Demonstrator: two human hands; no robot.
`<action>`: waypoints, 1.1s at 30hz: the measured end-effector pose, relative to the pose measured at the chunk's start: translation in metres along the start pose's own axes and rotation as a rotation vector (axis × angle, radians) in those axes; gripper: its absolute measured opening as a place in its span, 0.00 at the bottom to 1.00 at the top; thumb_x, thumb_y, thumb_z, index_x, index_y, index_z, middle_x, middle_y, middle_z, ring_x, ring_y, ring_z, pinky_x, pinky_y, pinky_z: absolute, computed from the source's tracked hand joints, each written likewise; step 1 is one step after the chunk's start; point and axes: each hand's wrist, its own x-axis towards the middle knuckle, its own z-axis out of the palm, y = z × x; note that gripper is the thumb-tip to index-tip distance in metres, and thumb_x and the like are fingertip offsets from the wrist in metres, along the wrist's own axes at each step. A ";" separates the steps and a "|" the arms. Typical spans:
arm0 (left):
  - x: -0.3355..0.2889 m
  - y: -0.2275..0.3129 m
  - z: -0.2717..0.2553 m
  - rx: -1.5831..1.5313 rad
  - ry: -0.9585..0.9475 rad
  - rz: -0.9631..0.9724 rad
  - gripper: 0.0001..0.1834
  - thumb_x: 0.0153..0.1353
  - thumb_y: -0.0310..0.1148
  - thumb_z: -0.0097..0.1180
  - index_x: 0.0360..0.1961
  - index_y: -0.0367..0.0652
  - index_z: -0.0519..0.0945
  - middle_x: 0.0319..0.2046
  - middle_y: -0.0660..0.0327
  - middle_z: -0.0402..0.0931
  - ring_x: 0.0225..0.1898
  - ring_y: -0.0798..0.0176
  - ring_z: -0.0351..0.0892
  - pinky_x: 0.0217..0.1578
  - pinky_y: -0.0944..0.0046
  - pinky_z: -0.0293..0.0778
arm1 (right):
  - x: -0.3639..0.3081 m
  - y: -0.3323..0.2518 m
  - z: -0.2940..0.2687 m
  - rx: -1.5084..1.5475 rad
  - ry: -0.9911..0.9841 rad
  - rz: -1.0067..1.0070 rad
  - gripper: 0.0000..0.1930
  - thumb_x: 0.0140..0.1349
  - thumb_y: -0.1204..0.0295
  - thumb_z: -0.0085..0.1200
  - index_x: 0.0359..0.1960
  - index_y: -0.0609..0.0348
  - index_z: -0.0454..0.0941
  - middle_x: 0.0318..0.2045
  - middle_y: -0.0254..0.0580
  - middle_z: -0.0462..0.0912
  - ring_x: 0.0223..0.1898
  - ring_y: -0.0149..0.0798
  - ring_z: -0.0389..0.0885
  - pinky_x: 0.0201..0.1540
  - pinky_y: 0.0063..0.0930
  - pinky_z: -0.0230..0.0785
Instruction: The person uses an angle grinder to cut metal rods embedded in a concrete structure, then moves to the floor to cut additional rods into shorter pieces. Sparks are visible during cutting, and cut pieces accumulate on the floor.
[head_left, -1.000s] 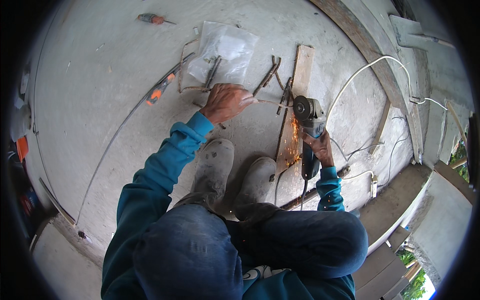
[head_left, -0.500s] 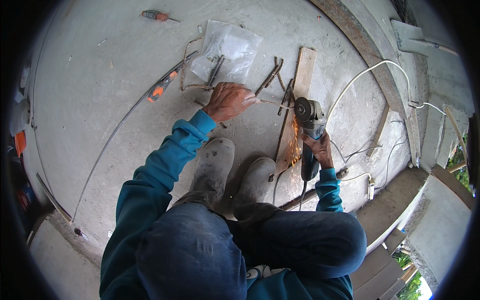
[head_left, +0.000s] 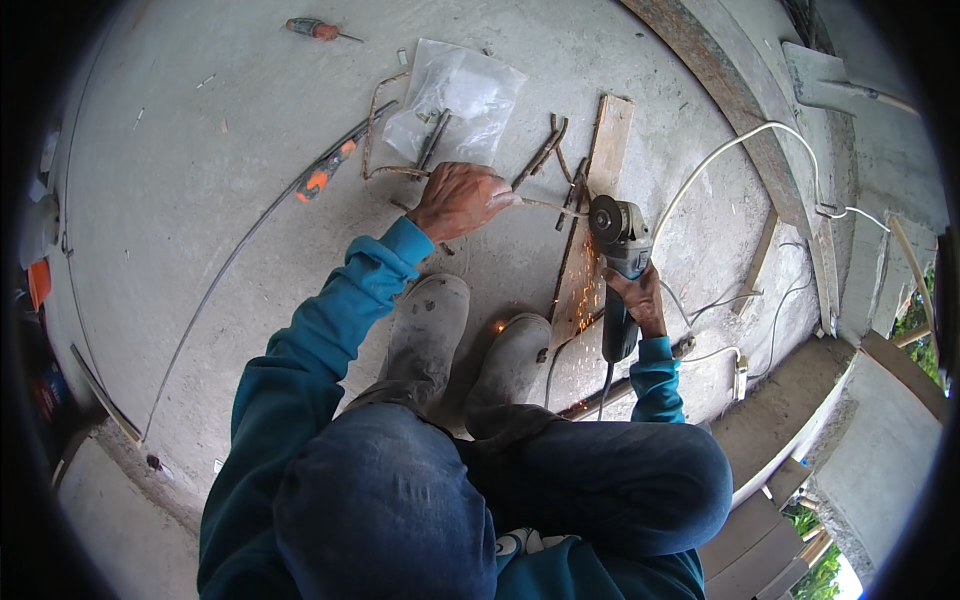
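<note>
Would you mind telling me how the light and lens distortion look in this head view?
Head view: soft daylight with faint shadows on the grey concrete floor; orange sparks glow below the grey angle grinder held by the right hand; the fisheye bends the concrete ledge and darkens the rim; the centre is sharp.

Position: worn on the person's head, above the crouched knees.
Direction: steeply down at the concrete floor (head_left: 180,150) (edges bend toward the rim).
Nearness: close, at arm's reach.
Shared part: none, only one view.
</note>
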 end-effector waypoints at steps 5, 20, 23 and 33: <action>0.006 0.001 0.000 0.017 0.062 0.040 0.12 0.65 0.44 0.60 0.36 0.48 0.87 0.28 0.57 0.81 0.32 0.51 0.81 0.35 0.52 0.74 | -0.001 0.004 -0.007 -0.103 0.039 0.021 0.29 0.49 0.72 0.70 0.54 0.65 0.75 0.46 0.43 0.85 0.44 0.34 0.82 0.49 0.30 0.75; 0.007 -0.003 0.005 -0.021 0.101 0.064 0.12 0.64 0.44 0.61 0.33 0.48 0.86 0.26 0.57 0.80 0.30 0.51 0.80 0.33 0.52 0.74 | 0.010 0.004 -0.007 -0.098 0.019 0.000 0.27 0.49 0.68 0.73 0.51 0.64 0.78 0.42 0.40 0.86 0.40 0.33 0.82 0.45 0.29 0.76; 0.007 -0.002 0.005 -0.017 0.100 0.056 0.13 0.64 0.44 0.61 0.33 0.48 0.86 0.26 0.57 0.80 0.29 0.51 0.80 0.33 0.52 0.74 | 0.010 0.004 -0.005 -0.074 0.034 0.002 0.26 0.49 0.68 0.73 0.50 0.64 0.79 0.42 0.40 0.86 0.40 0.33 0.82 0.45 0.29 0.76; 0.009 0.001 0.002 -0.019 0.082 0.034 0.13 0.64 0.45 0.60 0.33 0.48 0.86 0.27 0.57 0.80 0.31 0.51 0.80 0.34 0.52 0.74 | 0.010 0.005 -0.006 -0.034 0.020 0.029 0.25 0.51 0.70 0.71 0.51 0.66 0.78 0.43 0.41 0.86 0.41 0.34 0.83 0.46 0.29 0.76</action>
